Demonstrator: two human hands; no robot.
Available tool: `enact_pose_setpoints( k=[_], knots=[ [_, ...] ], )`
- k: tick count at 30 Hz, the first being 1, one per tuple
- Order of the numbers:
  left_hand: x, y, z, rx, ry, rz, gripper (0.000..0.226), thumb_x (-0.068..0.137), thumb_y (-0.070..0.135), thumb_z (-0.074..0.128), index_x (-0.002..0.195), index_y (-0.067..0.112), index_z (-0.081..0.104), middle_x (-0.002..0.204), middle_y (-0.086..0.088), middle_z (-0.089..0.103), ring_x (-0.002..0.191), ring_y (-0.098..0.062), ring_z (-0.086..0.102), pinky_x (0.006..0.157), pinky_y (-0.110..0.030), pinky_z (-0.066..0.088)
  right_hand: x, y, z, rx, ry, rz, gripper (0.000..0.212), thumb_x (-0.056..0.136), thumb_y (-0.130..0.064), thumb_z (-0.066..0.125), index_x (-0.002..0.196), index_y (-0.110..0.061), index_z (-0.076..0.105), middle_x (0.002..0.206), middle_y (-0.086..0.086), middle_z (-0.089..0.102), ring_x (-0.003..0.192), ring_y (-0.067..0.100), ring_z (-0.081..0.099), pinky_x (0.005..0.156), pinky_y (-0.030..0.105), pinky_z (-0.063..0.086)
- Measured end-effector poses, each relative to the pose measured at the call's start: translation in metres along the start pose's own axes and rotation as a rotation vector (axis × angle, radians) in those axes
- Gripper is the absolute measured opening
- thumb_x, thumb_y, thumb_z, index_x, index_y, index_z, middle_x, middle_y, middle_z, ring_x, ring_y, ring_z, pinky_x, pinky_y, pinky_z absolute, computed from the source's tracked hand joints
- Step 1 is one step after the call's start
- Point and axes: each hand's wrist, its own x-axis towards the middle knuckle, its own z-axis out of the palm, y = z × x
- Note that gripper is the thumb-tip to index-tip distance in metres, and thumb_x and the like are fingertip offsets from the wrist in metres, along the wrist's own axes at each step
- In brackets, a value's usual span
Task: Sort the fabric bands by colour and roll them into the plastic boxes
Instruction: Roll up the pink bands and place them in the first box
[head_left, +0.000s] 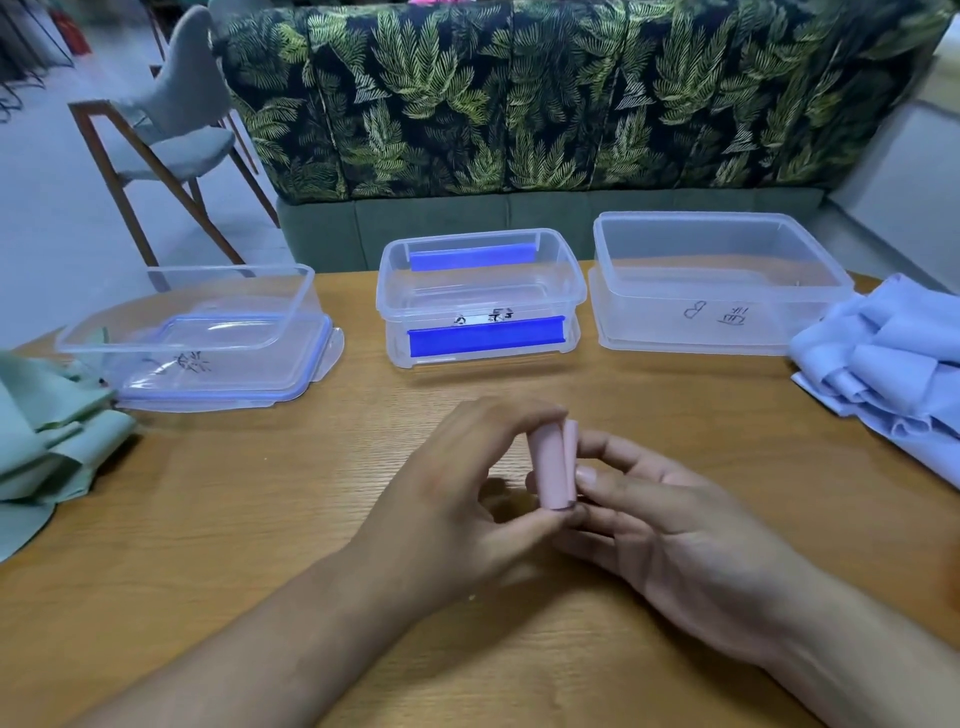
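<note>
Head view: wooden table (218, 519) seen from above, both bare forearms reaching in from the near edge.
Left hand (467, 499): curled, thumb and fingertips closed on the left side and lower end of a pink roll.
Right hand (670, 525): palm turned partly up, thumb (613, 480) pressed against the right side of the roll, other fingers bent beneath it.
Pink fabric band (555, 467): rolled into a short cylinder, held upright just above the table between both hands, loose outer edge showing along its right side.
Left box (208, 322): clear plastic, sitting on a blue-rimmed lid, dark handwriting on the near wall, nothing visible inside.
Middle box (478, 296): clear plastic with blue clip bars on the near and far sides, a small written label on the near wall, nothing visible inside, directly beyond the hands.
Right box (722, 280): largest of the three, clear, resting on its lid, handwriting on the near wall, nothing visible inside.
Green fabric bands (47, 436): loose heap at the left table edge, touching the near left corner of the left box.
Light blue fabric bands (893, 369): crumpled heap at the right table edge, just beside the right box.
Background: sofa (545, 98) with a leaf print behind the table, wooden chair (166, 124) with grey cushions at the far left.
</note>
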Motion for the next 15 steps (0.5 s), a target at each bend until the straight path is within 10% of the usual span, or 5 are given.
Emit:
enact_pose_setpoints(
  k=[10, 15],
  knots=[
    [-0.0004, 0.0000, -0.0030, 0.037, -0.061, 0.050, 0.055, 0.082, 0.034, 0.095, 0.127, 0.013, 0.072, 0.118, 0.007, 0.073, 0.110, -0.012, 0.068, 0.094, -0.032, 0.053, -0.0053, -0.0042, 0.0030, -0.300, 0.091, -0.118, 0.026, 0.078, -0.030, 0.086, 0.098, -0.014, 0.077, 0.101, 0.029, 0.072, 0.091, 0.028, 0.067, 0.094, 0.047, 0.053],
    [0.0009, 0.0029, -0.0071, 0.049, -0.050, 0.075, 0.050, 0.082, 0.034, 0.094, 0.123, 0.014, 0.073, 0.113, 0.009, 0.073, 0.104, -0.013, 0.068, 0.082, -0.032, 0.055, -0.0068, -0.0061, 0.0047, -0.221, 0.067, -0.086, 0.014, 0.079, -0.019, 0.082, 0.092, -0.017, 0.080, 0.090, 0.015, 0.072, 0.079, 0.020, 0.068, 0.080, 0.031, 0.060]
  ],
)
